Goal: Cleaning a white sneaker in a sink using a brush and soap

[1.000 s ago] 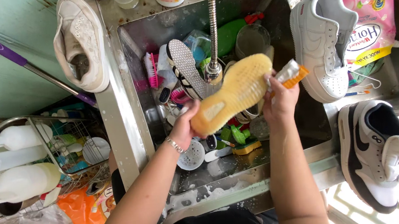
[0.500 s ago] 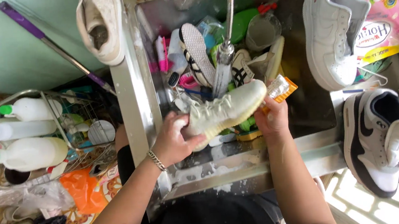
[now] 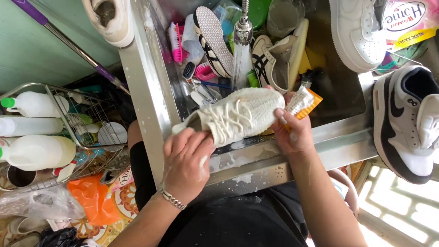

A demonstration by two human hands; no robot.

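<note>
Cream knit sneaker (image 3: 243,115) lies on its side at the front edge of the steel sink (image 3: 147,93), upper and laces facing up, just under the hanging spray head (image 3: 243,32). Half a second back it sat higher over the basin, and 1 second back its tan sole was turned up toward the camera, so the shoe has been rolled over and pulled closer to the front rim; my read is the sole is done and the knit upper is now the side being worked. Left hand (image 3: 185,161) is clamped on the heel end, fingers wrapped, sudsy, bracelet on the wrist. Right hand (image 3: 291,132) is closed on a small orange-handled brush (image 3: 303,102) pressed at the toe end, same grip as before. Foam sits on the front rim below the shoe. Inside the sink: 1 black-and-white striped sneaker (image 3: 272,62), a loose insole (image 3: 212,38), a pink brush (image 3: 175,39), a green bottle (image 3: 264,3). On the right edge stand 1 white sneaker (image 3: 359,13) and 1 black-and-white sneaker (image 3: 418,120), with a pink detergent bag (image 3: 414,5) behind. Another white shoe (image 3: 107,13) rests on the back left corner. Left of the sink, a wire rack (image 3: 78,131) holds white bottles (image 3: 32,152).
</note>
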